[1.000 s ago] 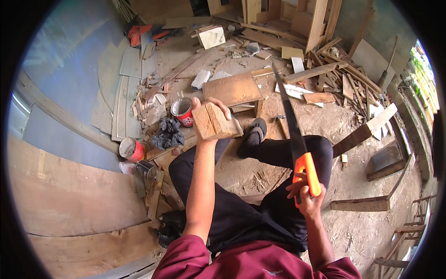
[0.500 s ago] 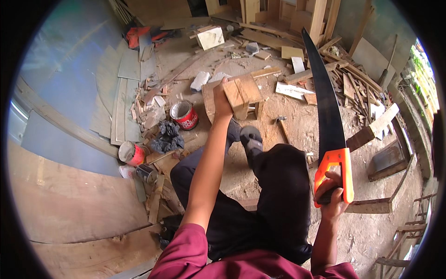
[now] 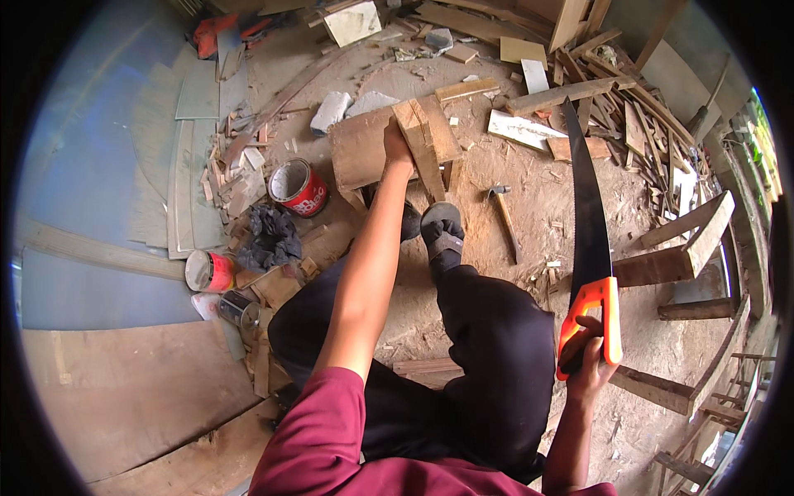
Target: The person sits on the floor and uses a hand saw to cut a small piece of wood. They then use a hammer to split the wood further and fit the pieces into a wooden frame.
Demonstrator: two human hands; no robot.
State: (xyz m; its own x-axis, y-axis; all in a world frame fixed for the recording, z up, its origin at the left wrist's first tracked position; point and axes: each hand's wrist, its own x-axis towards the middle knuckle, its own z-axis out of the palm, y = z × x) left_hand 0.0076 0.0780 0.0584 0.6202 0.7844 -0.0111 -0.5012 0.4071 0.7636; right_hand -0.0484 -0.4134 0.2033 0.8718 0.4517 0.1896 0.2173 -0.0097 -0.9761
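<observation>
My right hand is wrapped round the orange handle of a handsaw. Its long dark curved blade points away from me, well to the right of the wood and touching nothing. Straight ahead, my left hand grips a thick piece of lumber by its left side; some fingers are hidden behind it. The lumber lies slanted across a low wooden bench, its near end by my sandalled foot.
A hammer lies on the floor right of my foot. Red paint cans and a crumpled black bag stand at left. Scrap wood is heaped at far right, with a wooden frame nearer. Glass-like sheets lean left.
The lumber has turned on the bench, its near end now closer to my foot. My left hand has moved with it. The saw stays raised at right, and the view has shifted.
</observation>
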